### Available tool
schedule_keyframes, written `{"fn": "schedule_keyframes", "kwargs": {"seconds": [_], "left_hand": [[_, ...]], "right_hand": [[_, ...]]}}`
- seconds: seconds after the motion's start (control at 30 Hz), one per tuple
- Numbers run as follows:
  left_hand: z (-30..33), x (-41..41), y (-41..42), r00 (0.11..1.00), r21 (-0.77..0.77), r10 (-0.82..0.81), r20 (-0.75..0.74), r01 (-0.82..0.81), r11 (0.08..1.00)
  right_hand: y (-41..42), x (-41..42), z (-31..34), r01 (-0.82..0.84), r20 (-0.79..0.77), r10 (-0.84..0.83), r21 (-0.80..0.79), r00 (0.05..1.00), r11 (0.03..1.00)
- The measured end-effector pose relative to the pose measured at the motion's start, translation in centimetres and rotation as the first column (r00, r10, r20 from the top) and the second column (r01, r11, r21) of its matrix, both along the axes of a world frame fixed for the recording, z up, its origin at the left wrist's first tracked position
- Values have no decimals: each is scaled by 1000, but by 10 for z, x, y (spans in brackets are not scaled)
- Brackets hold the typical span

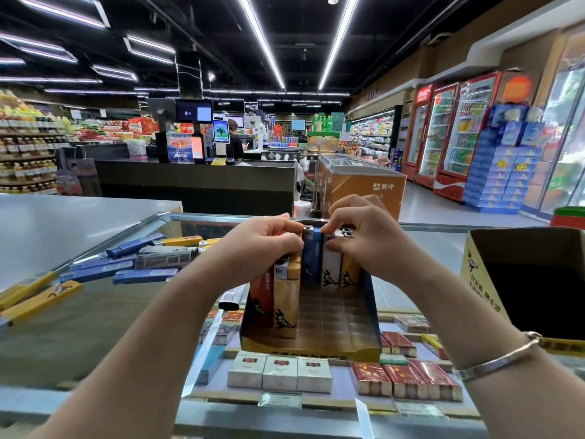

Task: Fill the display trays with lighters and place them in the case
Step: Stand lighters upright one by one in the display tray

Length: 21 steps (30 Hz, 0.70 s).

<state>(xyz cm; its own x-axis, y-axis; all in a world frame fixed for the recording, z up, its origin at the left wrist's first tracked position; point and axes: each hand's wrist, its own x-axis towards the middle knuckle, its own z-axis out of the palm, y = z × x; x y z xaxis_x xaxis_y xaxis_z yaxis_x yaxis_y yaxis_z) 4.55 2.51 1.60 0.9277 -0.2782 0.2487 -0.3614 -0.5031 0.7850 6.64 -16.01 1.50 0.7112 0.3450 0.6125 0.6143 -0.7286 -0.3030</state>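
— Item under inspection?
— Display tray, cardboard, blue-walled with a yellow front lip. Standing on the glass counter top, square ahead, between both forearms. Partly filled: upright lighters along the far row and down the left side, bare gridded floor near and right.
— Contents, in detail?
— Left column: orange lighter and yellow lighter, upright, touching each other. Far row: blue lighter, white lighter, a further yellow one, side by side, metal tops up.
— Hands?
— Left hand over the far left corner of the tray, fingers curled and clenched around the tops of lighters there; exact count under the fingers not discernible. Right hand over the far row, fingertips curled down, pinching the tops of the white and neighbouring lighters. Silver bangle on the right wrist.
— Surroundings on the counter?
— Loose lighters lying flat in a heap to the left of the tray, blue, grey and yellow, well apart from it. Open cardboard box at the right edge, dark inside, yellow flap with black print. Beneath the glass: cigarette packs, white ones at centre, red ones to the right.
— Beyond the counter?
— Dark checkout desk with screens, one person standing behind it. Orange chest freezer just past the counter. Red drink coolers along the right wall, stacked blue cartons beside them. Stocked shelves at far left.
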Motion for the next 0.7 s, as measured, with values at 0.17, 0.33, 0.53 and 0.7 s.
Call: {"fn": "schedule_keyframes", "kwargs": {"seconds": [0.17,0.33,0.53,0.7], "left_hand": [[0,-1,1,1000,-9,11,-13,-11,1000],[0,-3,5,993,-176,120,16,-115,978],[-19,7,39,883,-153,448,144,-427,891],[-44,3,64,880,223,460,-117,-428,876]], "right_hand": [[-4,4,0,-120,-183,159,207,970,971],[-7,6,-2,-125,-251,217,336,943,933],[-4,7,-6,-98,-198,146,234,969,967],[-2,6,-6,-89,-149,115,170,982,981]]}}
